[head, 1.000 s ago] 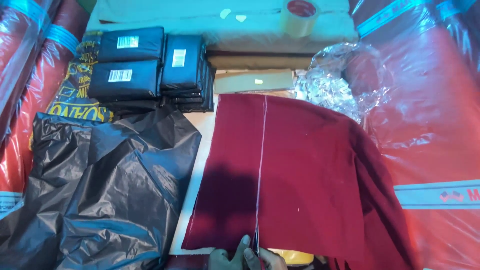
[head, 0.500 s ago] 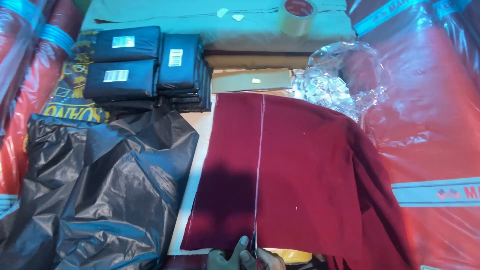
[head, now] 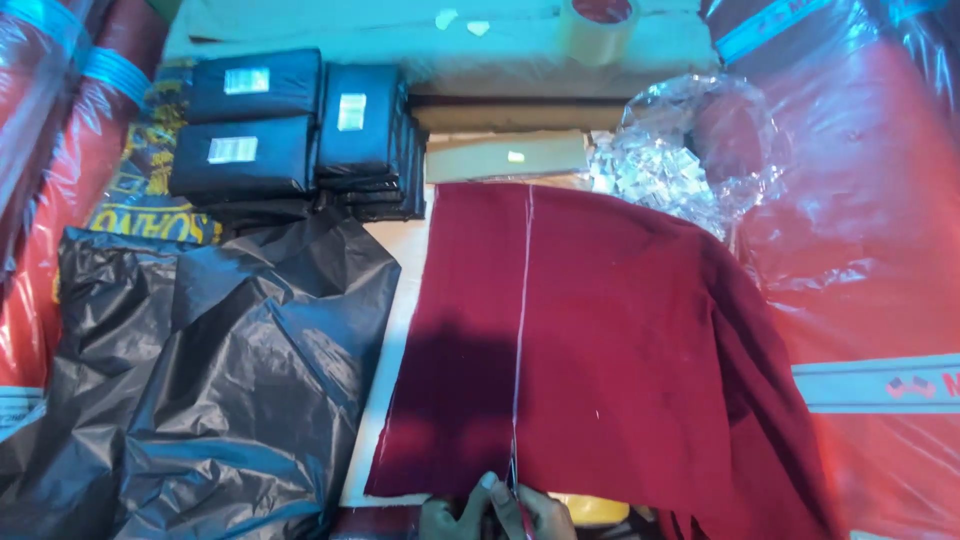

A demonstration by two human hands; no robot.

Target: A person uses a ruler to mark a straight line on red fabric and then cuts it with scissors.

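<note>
- Cloth [head: 620, 340]: dark red sheet spread flat on the table [head: 400, 330], middle-right of view, filling most of it. A pale chalk line [head: 522, 320] runs straight down it, from the far edge to the near edge; that is the long axis here.
- Black plastic bags [head: 220, 380] lie crumpled just left of the cloth; a stack of black packets [head: 300, 130] sits beyond them, well apart from the hands.
- Hands [head: 500, 512]: both at the near hem, right where the line ends. Line leads directly away from them. Neither hand clearly nearer.
- Scissors [head: 518, 495] held upright on the line between the hands; which hand grasps them I cannot tell.
- Versus the earlier frames: hands and cloth in the same spot; only the view drifted slightly.
</note>
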